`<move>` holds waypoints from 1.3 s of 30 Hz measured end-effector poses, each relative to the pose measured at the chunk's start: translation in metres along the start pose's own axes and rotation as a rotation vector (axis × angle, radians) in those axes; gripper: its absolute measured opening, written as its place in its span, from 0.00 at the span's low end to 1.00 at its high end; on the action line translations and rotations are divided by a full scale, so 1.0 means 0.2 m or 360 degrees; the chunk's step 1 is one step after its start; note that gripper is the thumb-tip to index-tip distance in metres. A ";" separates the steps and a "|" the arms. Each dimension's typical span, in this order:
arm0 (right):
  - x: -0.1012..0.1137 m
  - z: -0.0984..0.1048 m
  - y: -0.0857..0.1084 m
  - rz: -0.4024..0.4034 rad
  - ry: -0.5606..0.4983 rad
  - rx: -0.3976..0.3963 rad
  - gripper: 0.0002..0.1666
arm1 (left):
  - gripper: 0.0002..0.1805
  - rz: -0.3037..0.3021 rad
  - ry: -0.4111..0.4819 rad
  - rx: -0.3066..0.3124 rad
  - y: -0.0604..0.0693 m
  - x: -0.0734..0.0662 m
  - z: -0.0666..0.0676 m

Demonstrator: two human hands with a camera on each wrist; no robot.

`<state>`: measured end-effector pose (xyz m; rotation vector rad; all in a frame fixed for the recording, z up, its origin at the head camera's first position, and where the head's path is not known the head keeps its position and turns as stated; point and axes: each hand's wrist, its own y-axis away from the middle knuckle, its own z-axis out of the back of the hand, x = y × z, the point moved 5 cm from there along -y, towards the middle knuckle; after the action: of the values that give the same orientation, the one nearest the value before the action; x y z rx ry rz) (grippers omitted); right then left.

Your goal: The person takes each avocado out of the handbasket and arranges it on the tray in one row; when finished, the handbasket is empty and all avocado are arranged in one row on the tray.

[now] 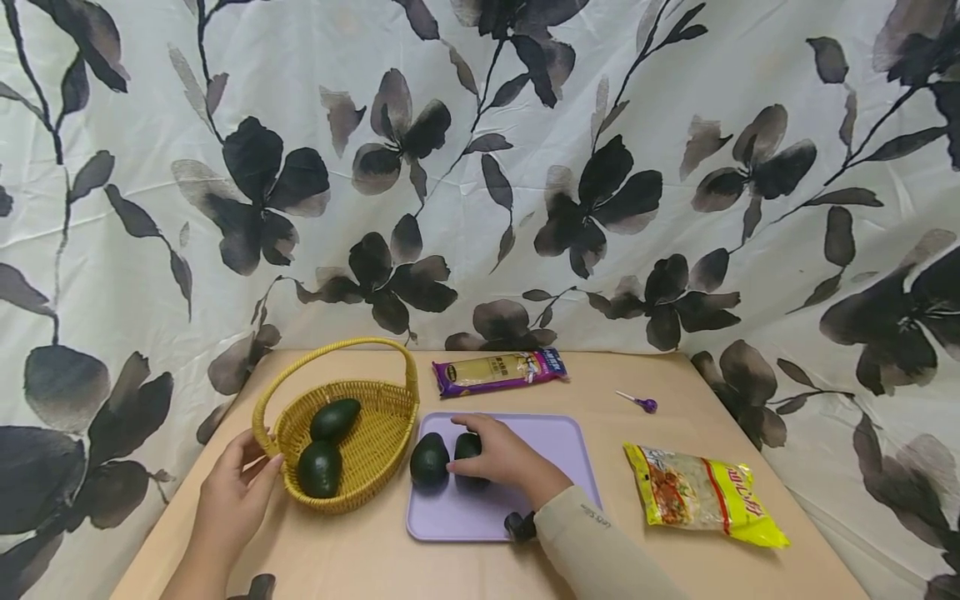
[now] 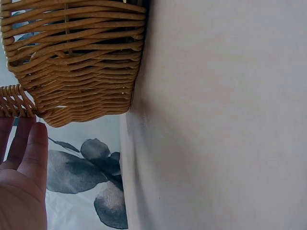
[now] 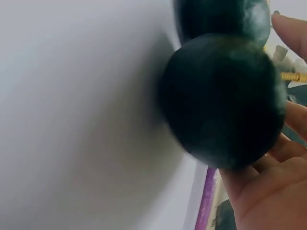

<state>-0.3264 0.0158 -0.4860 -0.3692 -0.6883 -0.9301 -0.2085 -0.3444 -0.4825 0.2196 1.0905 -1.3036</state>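
Note:
A yellow wicker basket [image 1: 382, 437] stands on the left with two dark green avocados [image 1: 335, 419] inside. My left hand [image 1: 232, 500] pinches the foot of its arched handle; the left wrist view shows these fingertips [image 2: 36, 143] at the woven handle beside the basket wall [image 2: 86, 62]. On a lilac tray [image 1: 543, 442] are two more avocados. My right hand [image 1: 506, 454] grips the right one [image 1: 468, 450], thumb and fingers around it, while the left one [image 1: 429, 461] lies close beside the thumb. In the right wrist view the gripped avocado [image 3: 223, 103] partly hides the other.
Behind the tray lies a purple-and-gold food packet [image 1: 498, 372]. A small purple-handled tool [image 1: 637, 402] lies at the back right. Nearer, on the right, is a yellow printed food bag [image 1: 701, 492]. A floral cloth [image 1: 495, 208] hangs behind the table.

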 end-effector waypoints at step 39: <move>0.62 -0.31 -0.33 0.0383 0.0186 0.0182 0.43 | 0.28 0.0017 -0.0051 0.0016 0.01 0.00 0.01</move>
<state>-0.3061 -0.1317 -0.4463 -0.2865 -0.5728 -0.6752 -0.2065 -0.3450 -0.4816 0.2108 1.0546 -1.2991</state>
